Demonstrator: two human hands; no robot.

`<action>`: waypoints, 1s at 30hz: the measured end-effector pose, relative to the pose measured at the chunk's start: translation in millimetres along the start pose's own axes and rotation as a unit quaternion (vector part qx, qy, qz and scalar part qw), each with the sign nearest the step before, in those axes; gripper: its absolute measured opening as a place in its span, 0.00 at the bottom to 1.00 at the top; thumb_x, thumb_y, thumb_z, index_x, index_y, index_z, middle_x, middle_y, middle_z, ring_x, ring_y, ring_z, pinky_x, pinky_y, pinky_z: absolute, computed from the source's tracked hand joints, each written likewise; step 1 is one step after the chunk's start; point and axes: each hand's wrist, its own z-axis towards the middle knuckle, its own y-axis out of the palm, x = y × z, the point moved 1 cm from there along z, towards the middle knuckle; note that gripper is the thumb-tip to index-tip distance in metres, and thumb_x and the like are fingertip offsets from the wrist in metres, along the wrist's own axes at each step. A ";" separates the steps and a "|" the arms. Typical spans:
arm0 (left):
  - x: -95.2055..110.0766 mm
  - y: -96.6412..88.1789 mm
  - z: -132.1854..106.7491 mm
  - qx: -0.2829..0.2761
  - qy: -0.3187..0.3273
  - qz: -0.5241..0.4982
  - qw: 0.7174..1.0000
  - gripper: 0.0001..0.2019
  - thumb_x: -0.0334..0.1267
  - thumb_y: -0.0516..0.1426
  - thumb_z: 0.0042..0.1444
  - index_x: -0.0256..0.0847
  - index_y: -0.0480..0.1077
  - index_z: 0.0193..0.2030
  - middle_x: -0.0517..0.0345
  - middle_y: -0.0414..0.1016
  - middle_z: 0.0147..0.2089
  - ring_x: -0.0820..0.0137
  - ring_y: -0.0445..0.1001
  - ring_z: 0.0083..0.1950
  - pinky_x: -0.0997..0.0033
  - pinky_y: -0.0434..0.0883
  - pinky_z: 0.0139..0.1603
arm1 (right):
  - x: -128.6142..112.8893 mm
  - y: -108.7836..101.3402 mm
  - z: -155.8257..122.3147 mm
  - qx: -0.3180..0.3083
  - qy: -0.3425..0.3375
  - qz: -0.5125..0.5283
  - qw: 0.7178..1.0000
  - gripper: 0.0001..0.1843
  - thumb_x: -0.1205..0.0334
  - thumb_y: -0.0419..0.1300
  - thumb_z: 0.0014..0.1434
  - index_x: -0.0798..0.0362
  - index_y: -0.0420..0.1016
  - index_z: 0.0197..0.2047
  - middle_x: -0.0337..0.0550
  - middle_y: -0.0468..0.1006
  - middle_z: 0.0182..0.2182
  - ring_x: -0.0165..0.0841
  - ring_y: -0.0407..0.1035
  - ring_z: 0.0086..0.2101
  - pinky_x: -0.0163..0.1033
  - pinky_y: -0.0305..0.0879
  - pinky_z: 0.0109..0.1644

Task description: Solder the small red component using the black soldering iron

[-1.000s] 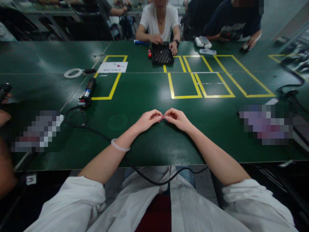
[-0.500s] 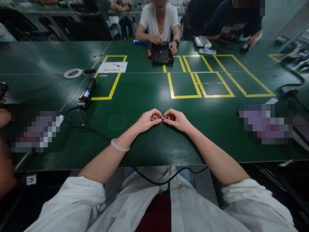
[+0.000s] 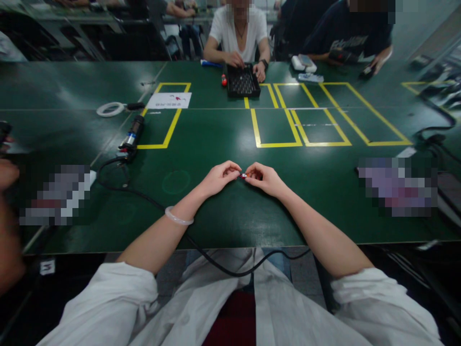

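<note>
Above the green table (image 3: 216, 218), my left hand (image 3: 222, 178) and my right hand (image 3: 265, 179) meet fingertip to fingertip. A tiny part with red, white and orange on it (image 3: 244, 176) is pinched between them; it is too small to tell its kind. My right thumb and fingers are closed on its orange end. The left thumb and forefinger are pressed together at its other end. Most of the part is hidden by the fingers.
An electric screwdriver (image 3: 132, 132) lies at the left, its black cable (image 3: 144, 196) crossing toward me. Beyond are a white cable coil (image 3: 110, 109), a paper sheet (image 3: 171, 100) and yellow tape outlines (image 3: 279, 144). Opposite, a person handles a black tray (image 3: 243, 89).
The small part seems slightly turned, with more white showing. My left fingers have shifted a little at its end; the right hand keeps its place.
</note>
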 end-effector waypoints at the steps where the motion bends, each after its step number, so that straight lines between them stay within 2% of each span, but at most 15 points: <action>1: -0.6 -1.3 0.1 0.006 -0.001 0.000 1.000 0.15 0.45 0.58 0.59 0.35 0.71 0.46 0.51 0.76 0.41 0.69 0.73 0.40 0.68 0.69 0.45 | 0.1 0.0 -0.1 0.000 -0.001 0.001 1.000 0.11 0.57 0.63 0.57 0.53 0.72 0.40 0.36 0.73 0.27 0.27 0.65 0.26 0.35 0.61 0.31; 4: -2.6 -8.4 1.3 0.025 -0.006 0.006 1.000 0.16 0.46 0.58 0.59 0.35 0.72 0.47 0.51 0.77 0.41 0.69 0.74 0.40 0.67 0.69 0.46 | -0.2 0.2 -0.3 0.000 0.000 0.007 1.000 0.11 0.57 0.63 0.57 0.53 0.72 0.40 0.36 0.74 0.27 0.27 0.65 0.26 0.35 0.62 0.31; 7: -6.9 -27.3 4.7 0.063 -0.005 0.019 0.998 0.17 0.46 0.59 0.58 0.35 0.72 0.48 0.49 0.77 0.44 0.67 0.75 0.43 0.66 0.70 0.48 | -1.0 0.2 -0.2 -0.002 0.005 0.016 1.000 0.11 0.57 0.63 0.57 0.53 0.71 0.40 0.37 0.74 0.27 0.28 0.65 0.26 0.35 0.62 0.32; 9: -13.3 -51.6 7.5 0.110 -0.004 0.051 0.993 0.17 0.45 0.58 0.58 0.35 0.72 0.48 0.49 0.76 0.46 0.66 0.74 0.46 0.65 0.69 0.51 | -1.7 0.0 -0.1 -0.002 0.006 0.019 1.000 0.11 0.56 0.63 0.57 0.53 0.71 0.39 0.37 0.74 0.27 0.28 0.65 0.27 0.35 0.63 0.32; 12: -29.3 -107.5 8.1 0.197 -0.024 0.166 0.966 0.16 0.42 0.57 0.59 0.36 0.71 0.49 0.49 0.74 0.50 0.65 0.72 0.49 0.63 0.68 0.55 | -2.4 -0.2 0.0 -0.005 0.005 0.020 1.000 0.11 0.57 0.63 0.57 0.54 0.71 0.40 0.37 0.74 0.28 0.28 0.65 0.27 0.35 0.63 0.33; 14: -41.9 -152.5 3.2 0.245 -0.068 0.287 0.923 0.18 0.41 0.59 0.58 0.36 0.70 0.53 0.47 0.71 0.55 0.62 0.69 0.54 0.60 0.65 0.60 | -2.6 -0.2 -0.2 -0.007 0.004 0.019 1.000 0.11 0.57 0.63 0.57 0.54 0.71 0.40 0.37 0.74 0.28 0.27 0.65 0.27 0.35 0.63 0.33; 17: -59.4 -217.1 -12.7 0.294 -0.181 0.442 0.828 0.30 0.42 0.62 0.57 0.29 0.62 0.63 0.39 0.64 0.64 0.54 0.62 0.62 0.53 0.58 0.66 | -2.4 0.4 -0.4 -0.008 0.004 0.018 1.000 0.10 0.58 0.63 0.57 0.53 0.71 0.39 0.37 0.75 0.28 0.28 0.66 0.27 0.35 0.63 0.33; 19: -70.0 -250.7 -25.6 0.296 -0.280 0.490 0.770 0.42 0.51 0.64 0.55 0.27 0.53 0.67 0.35 0.58 0.68 0.51 0.58 0.64 0.50 0.57 0.66 | -2.3 0.9 -0.3 -0.007 0.004 0.018 1.000 0.10 0.58 0.63 0.57 0.53 0.71 0.39 0.38 0.75 0.28 0.28 0.66 0.27 0.36 0.63 0.33; 21: -80.3 -274.0 -36.4 0.270 -0.365 0.502 0.736 0.51 0.59 0.65 0.51 0.27 0.47 0.70 0.33 0.54 0.70 0.49 0.58 0.64 0.51 0.59 0.64 | -2.5 1.2 0.0 -0.007 0.004 0.018 1.000 0.10 0.57 0.63 0.57 0.54 0.71 0.39 0.38 0.75 0.29 0.28 0.67 0.27 0.36 0.63 0.33; 22: -85.1 -281.8 -40.2 0.249 -0.398 0.501 0.727 0.52 0.61 0.64 0.50 0.26 0.47 0.69 0.33 0.56 0.69 0.49 0.59 0.62 0.53 0.60 0.62 | -2.7 1.2 0.1 -0.007 0.004 0.017 1.000 0.10 0.57 0.63 0.57 0.54 0.71 0.39 0.38 0.75 0.29 0.28 0.67 0.27 0.36 0.63 0.33; 24: -92.7 -291.1 -44.5 0.201 -0.436 0.494 0.725 0.49 0.63 0.62 0.52 0.27 0.52 0.68 0.38 0.62 0.64 0.55 0.64 0.57 0.60 0.64 0.57 | -3.1 1.0 0.3 -0.007 0.004 0.015 1.000 0.10 0.57 0.63 0.57 0.54 0.71 0.39 0.39 0.76 0.29 0.28 0.67 0.28 0.36 0.64 0.34; 27: -95.7 -294.3 -45.0 0.163 -0.445 0.507 0.720 0.37 0.59 0.60 0.58 0.31 0.60 0.63 0.50 0.69 0.53 0.68 0.66 0.45 0.73 0.65 0.48 | -2.8 0.7 0.4 -0.007 0.004 0.016 1.000 0.10 0.57 0.63 0.57 0.54 0.72 0.40 0.39 0.76 0.29 0.28 0.67 0.28 0.35 0.64 0.34; 30: -90.2 -290.8 -44.0 0.151 -0.437 0.537 0.705 0.31 0.52 0.61 0.60 0.32 0.62 0.62 0.55 0.70 0.49 0.74 0.62 0.40 0.79 0.62 0.44 | -0.8 1.1 0.5 -0.008 0.002 0.024 1.000 0.10 0.57 0.63 0.57 0.54 0.71 0.39 0.38 0.75 0.29 0.28 0.67 0.28 0.35 0.64 0.34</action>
